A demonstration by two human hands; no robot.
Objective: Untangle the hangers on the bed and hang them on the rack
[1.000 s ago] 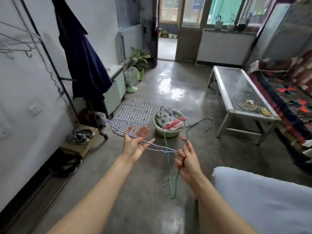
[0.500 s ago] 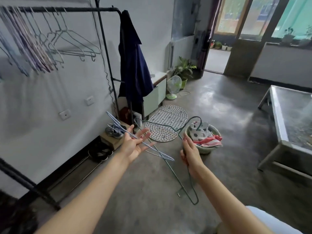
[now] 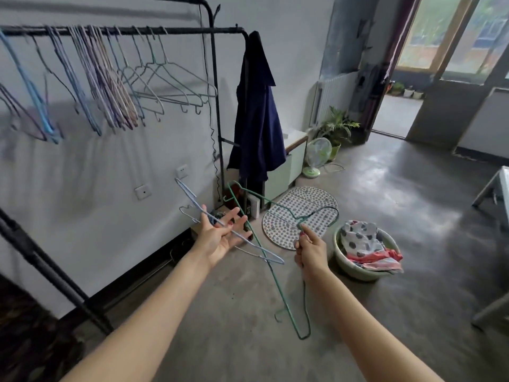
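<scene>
1. My left hand (image 3: pixel 220 238) is spread, fingers apart, with the blue hanger (image 3: pixel 234 234) lying across them.
2. My right hand (image 3: pixel 309 250) is clenched on the green hanger (image 3: pixel 278 288) at its neck.
3. The two hangers cross between my hands, below the rack (image 3: pixel 165 31).

The right hand (image 3: pixel 309 250) grips a green wire hanger (image 3: pixel 278 279) by its neck. The left hand (image 3: pixel 219 237), fingers spread, carries a pale blue hanger (image 3: pixel 239 235) crossing it, below the black rack (image 3: pixel 124 31) of hangers.
</scene>
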